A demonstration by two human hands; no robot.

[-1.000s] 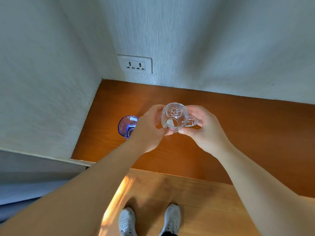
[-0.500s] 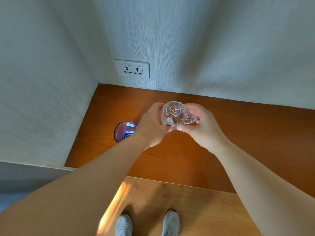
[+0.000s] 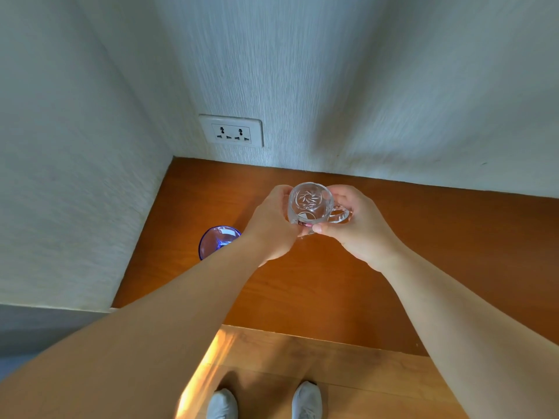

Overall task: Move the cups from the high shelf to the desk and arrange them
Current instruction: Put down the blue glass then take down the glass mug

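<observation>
Mid-carry I'd say — both left hand (image 3: 272,225) and right hand (image 3: 360,228) clamped around the clear cup (image 3: 310,207) at frame centre. Next: set it on the desk (image 3: 453,252) beside the blue cup (image 3: 218,243).

Only the blue cup (image 3: 218,244) stands on the desk (image 3: 423,255).

Both bare forearms extended forward, converging at centre. Left hand (image 3: 272,225) curled, fingers wrapped round left side of held object, thumb on top. Right hand (image 3: 360,228) mirrors it from right, thumb and index fingertip pinching near side. Hands nearly touching, wrists straight.
</observation>
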